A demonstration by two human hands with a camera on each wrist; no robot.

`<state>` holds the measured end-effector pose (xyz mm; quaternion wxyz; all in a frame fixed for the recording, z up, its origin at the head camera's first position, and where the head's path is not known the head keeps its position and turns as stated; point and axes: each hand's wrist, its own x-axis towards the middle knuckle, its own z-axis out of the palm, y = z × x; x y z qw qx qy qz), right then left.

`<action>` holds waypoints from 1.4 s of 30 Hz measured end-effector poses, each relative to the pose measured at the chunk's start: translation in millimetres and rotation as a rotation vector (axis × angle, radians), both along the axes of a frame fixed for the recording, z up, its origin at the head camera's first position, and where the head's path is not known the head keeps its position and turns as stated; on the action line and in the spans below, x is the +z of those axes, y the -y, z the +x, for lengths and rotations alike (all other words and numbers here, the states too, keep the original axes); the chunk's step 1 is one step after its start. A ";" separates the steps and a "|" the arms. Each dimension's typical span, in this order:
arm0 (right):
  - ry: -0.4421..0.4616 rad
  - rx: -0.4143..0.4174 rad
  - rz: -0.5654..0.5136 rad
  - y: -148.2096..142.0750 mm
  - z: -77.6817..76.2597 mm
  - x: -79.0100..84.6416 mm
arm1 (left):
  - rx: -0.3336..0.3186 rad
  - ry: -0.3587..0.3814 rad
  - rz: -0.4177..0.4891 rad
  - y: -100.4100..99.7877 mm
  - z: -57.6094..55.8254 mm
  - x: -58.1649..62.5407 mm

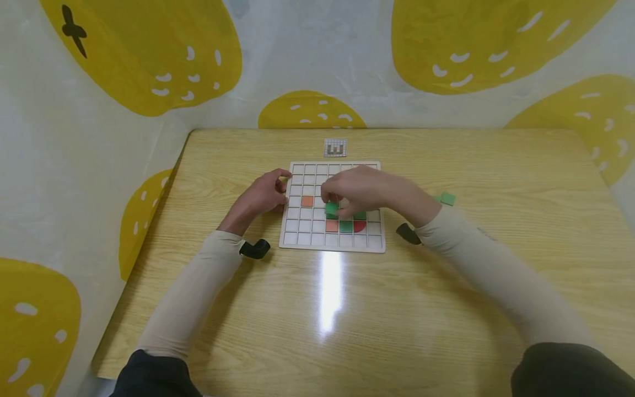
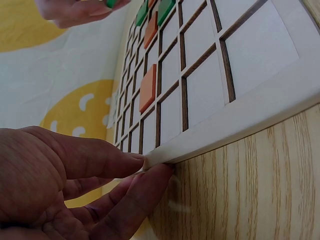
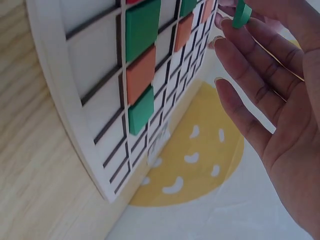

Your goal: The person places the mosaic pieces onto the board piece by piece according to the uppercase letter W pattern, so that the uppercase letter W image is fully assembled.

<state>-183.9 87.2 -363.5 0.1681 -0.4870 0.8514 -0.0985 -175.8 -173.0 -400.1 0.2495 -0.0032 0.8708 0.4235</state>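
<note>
A white grid board lies on the table, with orange and green square tiles in some cells. An orange tile sits left of the middle; nearer the front are a salmon tile, a green tile and a red round-edged tile. My left hand pinches the board's left edge between thumb and fingers. Over the board, my right hand pinches a small green square tile at its fingertips. That hand and its forearm hide part of the board in the head view.
Behind the board lies a small pattern card with a grid printed on it. Loose green tiles rest on the table beside my right forearm. A patterned cloth hangs along the table's back and left sides.
</note>
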 end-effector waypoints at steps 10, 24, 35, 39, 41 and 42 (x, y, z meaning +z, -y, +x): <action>0.015 0.057 0.029 16.3 4.9 -11.0 | -0.004 -0.007 -0.013 -0.7 -1.1 -0.8; -0.062 0.134 0.047 31.6 12.0 -17.4 | -0.002 -0.003 -0.010 -0.9 -0.5 0.0; -0.131 0.160 0.088 36.2 11.9 -26.7 | -0.006 -0.009 -0.015 -1.2 0.6 0.5; -0.155 0.176 0.086 35.8 12.7 -26.6 | -0.008 -0.011 -0.016 -1.1 0.8 0.2; -0.161 0.181 0.084 35.3 13.2 -26.3 | -0.006 -0.010 -0.015 -1.3 0.9 0.2; -0.161 0.182 0.081 34.9 13.5 -26.0 | -0.006 -0.010 -0.016 -1.4 1.1 0.2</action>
